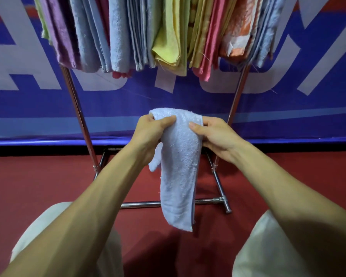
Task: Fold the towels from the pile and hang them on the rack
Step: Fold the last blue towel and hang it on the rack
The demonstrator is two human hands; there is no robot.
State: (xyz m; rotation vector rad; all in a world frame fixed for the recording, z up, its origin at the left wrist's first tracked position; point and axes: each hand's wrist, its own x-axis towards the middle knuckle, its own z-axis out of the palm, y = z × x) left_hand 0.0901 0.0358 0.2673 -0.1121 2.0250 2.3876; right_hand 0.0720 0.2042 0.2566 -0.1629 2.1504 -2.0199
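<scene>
A pale blue-white terry towel point(178, 172) hangs folded lengthwise in front of me, its lower end dangling over the rack's base. My left hand point(150, 134) grips its upper left edge, thumb on top. My right hand point(214, 134) pinches the upper right edge. The metal rack point(78, 108) stands just beyond, its top crowded with several hung towels point(168, 37) in purple, blue, yellow, pink and orange. The pile of towels is out of view.
The rack's chrome legs slant down to a base bar point(208, 201) on the red floor point(28, 186). A blue and white banner point(288, 100) covers the wall behind. My knees in light trousers point(268, 246) show at both lower corners.
</scene>
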